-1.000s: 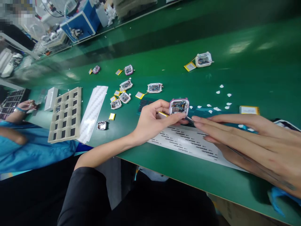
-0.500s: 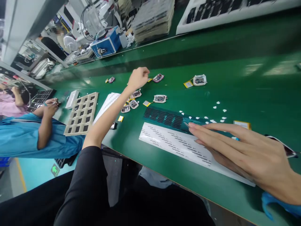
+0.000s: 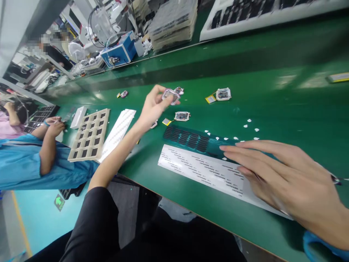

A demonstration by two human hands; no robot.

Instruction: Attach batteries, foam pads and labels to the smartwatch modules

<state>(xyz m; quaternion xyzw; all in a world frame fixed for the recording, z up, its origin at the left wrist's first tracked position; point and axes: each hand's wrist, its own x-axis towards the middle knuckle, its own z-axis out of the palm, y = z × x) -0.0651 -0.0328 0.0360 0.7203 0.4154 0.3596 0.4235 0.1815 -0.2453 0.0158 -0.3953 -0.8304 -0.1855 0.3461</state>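
My left hand [image 3: 156,105] is closed on a small watch-like housing [image 3: 171,96] with a purplish rim, lifted above the green bench. Just behind it shows another small electronic part [image 3: 179,90]; whether the two are joined I cannot tell. In the foreground my right hand [image 3: 283,178] has its fingers stretched forward and pressed together around thin tweezers, mostly hidden and blurred under the palm. Below its fingertips lie a teal sheet of black stickers [image 3: 188,138] and a white printed label strip [image 3: 196,165]. A pale-rimmed housing [image 3: 182,116] with a yellow-edged battery [image 3: 167,122] lies beyond the sheet.
Another housing [image 3: 223,94] with its battery lies farther back, near scattered white bits [image 3: 245,126]. At left are label sheets [image 3: 120,131], a beige compartment tray [image 3: 107,127] and a co-worker in a blue sleeve [image 3: 43,156]. Stacked trays [image 3: 174,25] and a blue box [image 3: 120,51] line the rear.
My left hand has turned and now holds up the purplish housing, where before it was bent over the bench near one. My right hand stays over the label strip, with the tweezers' tip no longer showing.
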